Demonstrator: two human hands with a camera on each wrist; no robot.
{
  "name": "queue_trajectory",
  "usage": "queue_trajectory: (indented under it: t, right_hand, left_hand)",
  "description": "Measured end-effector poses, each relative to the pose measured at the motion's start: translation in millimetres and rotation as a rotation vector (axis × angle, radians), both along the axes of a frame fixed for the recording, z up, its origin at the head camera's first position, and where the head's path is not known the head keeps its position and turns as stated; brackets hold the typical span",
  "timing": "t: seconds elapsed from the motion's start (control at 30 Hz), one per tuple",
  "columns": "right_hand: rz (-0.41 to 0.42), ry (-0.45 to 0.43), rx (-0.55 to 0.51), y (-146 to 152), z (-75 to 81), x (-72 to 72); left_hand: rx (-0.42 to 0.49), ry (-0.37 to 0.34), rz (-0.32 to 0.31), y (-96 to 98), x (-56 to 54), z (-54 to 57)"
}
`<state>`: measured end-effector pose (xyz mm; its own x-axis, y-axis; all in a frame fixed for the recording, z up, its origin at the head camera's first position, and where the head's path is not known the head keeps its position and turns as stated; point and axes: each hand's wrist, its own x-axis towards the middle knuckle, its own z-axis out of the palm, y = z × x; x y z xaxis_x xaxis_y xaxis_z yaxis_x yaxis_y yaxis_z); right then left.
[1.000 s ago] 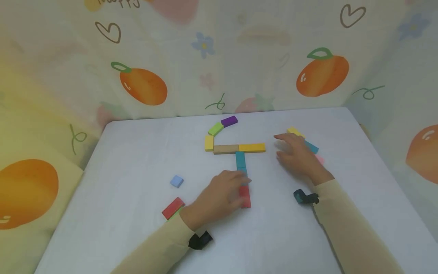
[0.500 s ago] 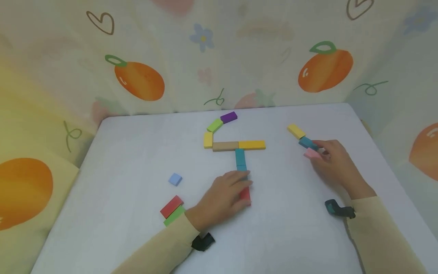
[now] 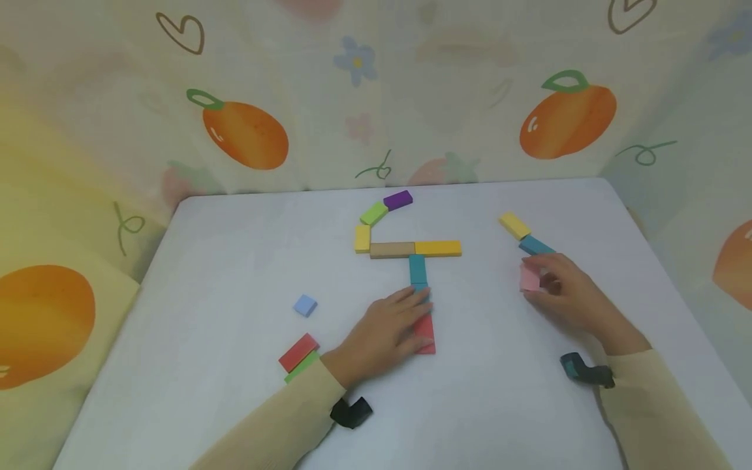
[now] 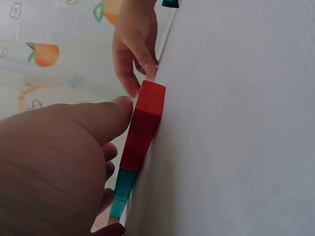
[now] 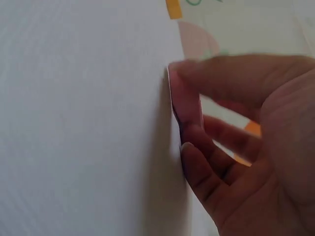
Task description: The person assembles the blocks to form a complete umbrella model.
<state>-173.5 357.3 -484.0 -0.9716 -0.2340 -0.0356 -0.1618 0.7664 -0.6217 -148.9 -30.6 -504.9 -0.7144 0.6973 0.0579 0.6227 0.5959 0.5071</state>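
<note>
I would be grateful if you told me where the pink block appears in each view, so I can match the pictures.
Head: the pink block is right of centre, pinched by the right hand.
Left wrist: upper middle; only a small pinkish bit shows at the right hand, just above the red block.
Right wrist: slightly above and right of centre, in the hand's grip.
Shared landmark: the right hand.

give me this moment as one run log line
left hand: over central red block | right hand: pinching pink block | light-blue square: lying apart on table
</note>
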Motion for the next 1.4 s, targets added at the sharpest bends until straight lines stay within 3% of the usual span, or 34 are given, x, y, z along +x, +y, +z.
queue_trajectory:
  t: [0.37, 0.67, 0.83, 1.17, 1.4]
  right_hand:
    - [-0.050, 0.008, -0.012, -12.6, -2.6, -13.6]
    - [-0.008, 0.039, -0.010, -30.6, -1.3, -30.8]
    - [0.004, 0.028, -0.022, -37.5, -3.5, -43.9]
    - [-0.055, 0.003, -0.070, -49.1, -10.6, -61.9]
    - [-0.038, -0.011, -0.097, -56.6, -16.3, -73.2]
  left_hand:
    - [-0.031, 0.033, 0.019, 0.1, -0.6, 0.0]
    - [-0.066, 0.028, 0.023, 0.9, -0.4, 1.7]
    - [-0.078, 0.024, 0.024, 1.9, -0.4, 1.8]
    - [-0.066, 0.028, 0.027, 2.4, 0.6, 3.1]
    - [-0.059, 0.022, 0.025, 1.6, 0.7, 4.3]
